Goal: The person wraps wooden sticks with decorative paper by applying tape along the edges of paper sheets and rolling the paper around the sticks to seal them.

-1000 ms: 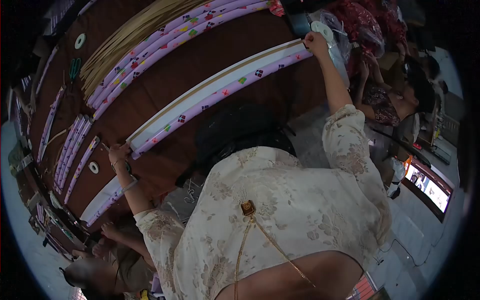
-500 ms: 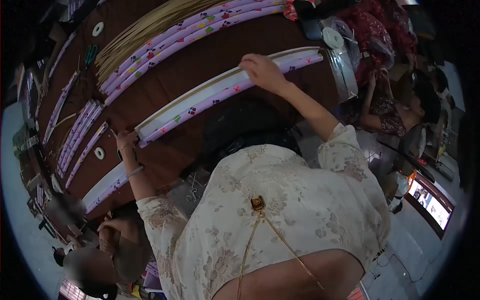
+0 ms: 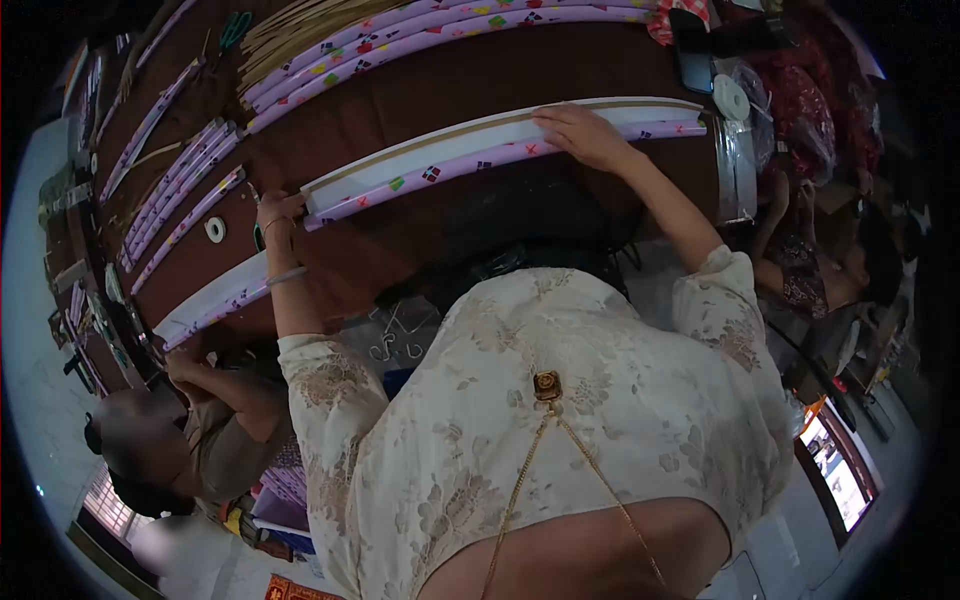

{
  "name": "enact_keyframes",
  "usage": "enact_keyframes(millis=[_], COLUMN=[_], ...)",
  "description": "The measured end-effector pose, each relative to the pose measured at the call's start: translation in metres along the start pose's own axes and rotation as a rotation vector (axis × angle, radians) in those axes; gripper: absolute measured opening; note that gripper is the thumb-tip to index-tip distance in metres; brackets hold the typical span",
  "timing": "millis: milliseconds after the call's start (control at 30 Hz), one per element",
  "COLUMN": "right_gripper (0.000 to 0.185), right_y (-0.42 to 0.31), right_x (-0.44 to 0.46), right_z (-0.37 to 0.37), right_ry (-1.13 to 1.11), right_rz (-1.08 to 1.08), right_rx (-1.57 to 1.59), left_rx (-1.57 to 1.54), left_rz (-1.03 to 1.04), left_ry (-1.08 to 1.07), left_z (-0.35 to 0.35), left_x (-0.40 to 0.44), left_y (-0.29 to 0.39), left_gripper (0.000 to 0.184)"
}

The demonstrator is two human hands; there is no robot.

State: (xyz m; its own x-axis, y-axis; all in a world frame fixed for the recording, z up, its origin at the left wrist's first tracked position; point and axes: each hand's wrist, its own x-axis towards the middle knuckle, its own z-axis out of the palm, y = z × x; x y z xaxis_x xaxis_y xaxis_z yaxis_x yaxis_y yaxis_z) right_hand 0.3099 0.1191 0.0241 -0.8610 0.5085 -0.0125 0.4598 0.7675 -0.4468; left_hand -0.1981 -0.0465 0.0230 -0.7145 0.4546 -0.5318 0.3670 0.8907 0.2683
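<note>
A long sheet of purple patterned paper (image 3: 400, 184) lies before me, its white inside (image 3: 420, 150) facing up and its near edge rolled over. A thin brown strip (image 3: 440, 134) runs lengthwise along the white side. My right hand (image 3: 590, 138) rests on the sheet right of its middle, fingers stretched out over the strip. At the sheet's left end is my left hand (image 3: 280, 208), closed, fingertips at the paper's edge. Green-handled scissors (image 3: 258, 238) show beside its palm, a blade tip poking out beyond; the fingers partly hide them.
Purple wrapped rolls (image 3: 400, 55) and brown strips (image 3: 290, 40) lie at the back. More rolls (image 3: 180, 190), a tape roll (image 3: 215, 230) and other scissors (image 3: 235, 30) are left. A phone (image 3: 694, 65) and tape (image 3: 730, 97) sit right. People work at both sides.
The view has shifted, so the table sits higher and further right. My right hand's bent fingers have flattened onto the sheet. My left hand stays at the sheet's left end.
</note>
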Motion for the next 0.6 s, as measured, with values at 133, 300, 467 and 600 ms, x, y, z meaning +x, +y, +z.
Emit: enact_keyframes(millis=[133,300,467,600], right_gripper=[0.031,0.028,0.030,0.032], right_y=[0.034,0.077,0.111,0.110], right_x=[-0.040,-0.086,-0.119,-0.118], right_z=[-0.032,-0.066,-0.068,-0.068], right_ry=[0.008,-0.023,0.024,0.041], right_rz=[-0.004,0.099,0.263,0.283], right_rx=[-0.279,-0.429,-0.484,-0.462], left_rx=[-0.074,-0.134,0.112,0.085], left_rz=[0.007,-0.011,0.150,0.141], left_ry=[0.026,0.031,0.285,0.302], left_z=[-0.001,-0.001,0.003,0.009], left_x=[-0.011,-0.015,-0.014,-0.002], left_y=[0.004,0.007,0.001,-0.010], left_gripper=[0.051,0.053,0.062,0.066])
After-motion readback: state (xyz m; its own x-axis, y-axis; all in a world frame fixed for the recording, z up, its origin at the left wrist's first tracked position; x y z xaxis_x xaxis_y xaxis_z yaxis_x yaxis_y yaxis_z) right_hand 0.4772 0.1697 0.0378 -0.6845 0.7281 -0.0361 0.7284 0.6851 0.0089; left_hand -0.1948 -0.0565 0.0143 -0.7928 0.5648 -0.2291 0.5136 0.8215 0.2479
